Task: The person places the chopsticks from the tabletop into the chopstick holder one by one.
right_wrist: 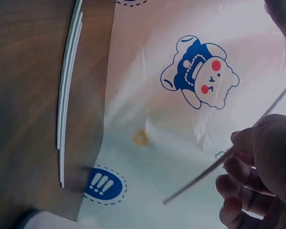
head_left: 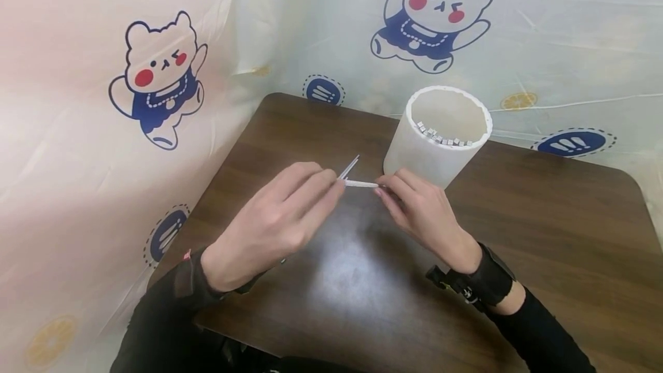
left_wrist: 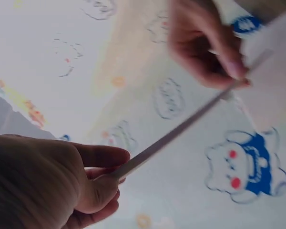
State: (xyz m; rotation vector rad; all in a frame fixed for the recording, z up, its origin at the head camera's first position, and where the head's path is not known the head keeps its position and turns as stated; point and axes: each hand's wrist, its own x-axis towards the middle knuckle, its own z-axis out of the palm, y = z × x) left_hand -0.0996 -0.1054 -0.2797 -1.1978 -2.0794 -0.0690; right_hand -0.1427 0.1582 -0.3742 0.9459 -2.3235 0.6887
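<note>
A thin, straight white stick (head_left: 361, 183) spans the gap between the two hands above the table. The left hand (head_left: 279, 214) pinches one end between thumb and fingers, plain in the left wrist view. Toward the other end, the fingertips of the right hand (head_left: 422, 209) grip the same stick, and its tip juts past them in the right wrist view. Behind the left hand, several more white sticks (right_wrist: 69, 81) lie side by side on the table, mostly hidden by that hand in the head view. A white cylinder (head_left: 422, 157) stands just beyond the right hand.
Inside the cylinder, a row of square white stick ends (head_left: 445, 141) leans along the near wall below the rim. The brown wooden table (head_left: 544, 235) reaches back to a printed cloth (head_left: 321, 22) hanging along its left and far sides.
</note>
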